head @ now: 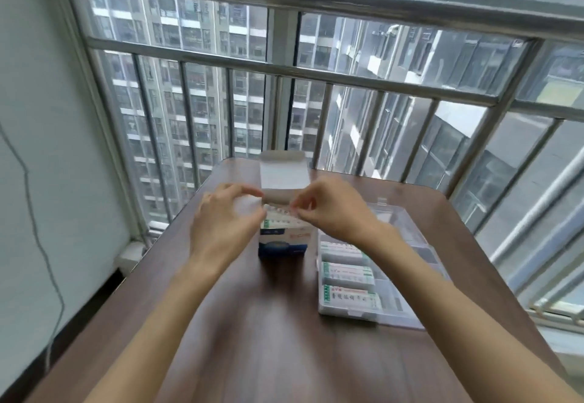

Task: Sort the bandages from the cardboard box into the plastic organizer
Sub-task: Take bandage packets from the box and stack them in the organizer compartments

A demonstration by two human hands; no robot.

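A white and blue cardboard box (282, 242) stands upright in the middle of the brown table (268, 323), its lid flap (283, 172) folded back. A wrapped bandage roll (279, 213) lies across the box's open mouth. My left hand (221, 225) pinches its left end and my right hand (335, 210) pinches its right end. To the right of the box lies the clear plastic organizer (347, 309), lid open. Three wrapped bandage rolls (347, 271) with green and white labels lie in its left compartments.
A metal railing (316, 77) and windows run just behind the table's far edge. The organizer's lid (407, 222) lies flat behind and to the right of it. A white wall with a hanging cable (38, 228) is on the left.
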